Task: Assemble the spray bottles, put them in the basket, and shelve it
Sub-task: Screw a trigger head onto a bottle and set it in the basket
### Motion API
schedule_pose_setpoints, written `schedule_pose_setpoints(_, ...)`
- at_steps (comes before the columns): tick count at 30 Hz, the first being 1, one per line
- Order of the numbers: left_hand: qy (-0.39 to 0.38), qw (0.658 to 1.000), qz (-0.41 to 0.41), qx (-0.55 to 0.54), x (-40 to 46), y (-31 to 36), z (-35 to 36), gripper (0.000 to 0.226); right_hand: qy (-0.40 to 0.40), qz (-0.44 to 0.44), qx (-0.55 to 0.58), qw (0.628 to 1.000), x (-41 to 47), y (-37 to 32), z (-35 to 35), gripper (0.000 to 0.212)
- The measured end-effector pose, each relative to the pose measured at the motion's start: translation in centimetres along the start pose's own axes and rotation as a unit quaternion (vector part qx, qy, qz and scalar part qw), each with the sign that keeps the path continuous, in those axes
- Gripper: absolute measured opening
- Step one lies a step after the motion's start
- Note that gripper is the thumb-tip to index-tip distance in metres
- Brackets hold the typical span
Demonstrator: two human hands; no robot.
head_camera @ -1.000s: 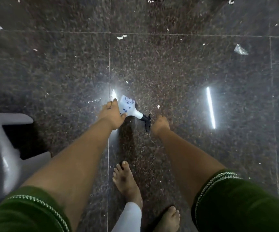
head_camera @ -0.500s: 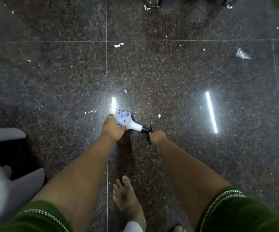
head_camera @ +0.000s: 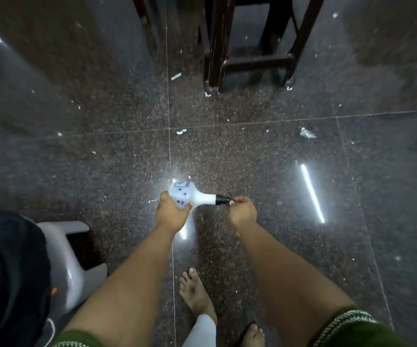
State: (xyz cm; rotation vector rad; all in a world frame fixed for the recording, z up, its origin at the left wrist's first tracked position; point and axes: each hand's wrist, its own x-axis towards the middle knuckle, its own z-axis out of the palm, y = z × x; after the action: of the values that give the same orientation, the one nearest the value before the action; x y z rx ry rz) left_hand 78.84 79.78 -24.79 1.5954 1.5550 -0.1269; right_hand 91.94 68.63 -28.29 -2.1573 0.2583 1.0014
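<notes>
Holding the white bottle [head_camera: 189, 195] sideways above the floor, near the grey stool [head_camera: 71, 249], the left hand [head_camera: 169, 214] gripped its body while the right hand [head_camera: 243, 209] pinched the black spray top [head_camera: 222, 199], probably needing more twisting.

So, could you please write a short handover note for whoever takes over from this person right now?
Left hand: gripping the body of the white spray bottle, held sideways above the floor.
Right hand: fingers on the black spray head at the bottle's neck.
Done: head appears seated on the neck; whether fully tightened cannot be told.
Left: finish this bottle, assemble any others, load the basket and shelve it. No basket or shelf is in view.
</notes>
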Motion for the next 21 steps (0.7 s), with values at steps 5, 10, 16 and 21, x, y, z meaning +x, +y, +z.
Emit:
schedule_pose_setpoints(5, -0.004, 1.0, 0.016, 0.011, -8.9, 6.4, -5.4, 0.06, 0.001, -0.008, 0.096, 0.995, -8.4, -5.1, -7.5, 0.008)
schedule_pose_setpoints(10, -0.029, 0.998, 0.055, 0.024, -19.3, 13.0, -8.7, 0.062, 0.015, -0.03, 0.126, 0.991, -17.6, -7.4, -17.5, 0.007)
schedule_pose_setpoints(16, -0.117, 0.98, 0.133, 0.087, -28.8, 18.2, -8.3, 0.066, 0.092, -0.009, 0.152, 0.984, -25.7, -5.1, -28.8, 0.004)
schedule_pose_setpoints(21, -0.178, 0.944, 0.231, 0.154, -33.5, 23.1, -5.8, 0.069, 0.209, 0.025, 0.211, 0.955, -29.3, -3.3, -34.9, 0.013)
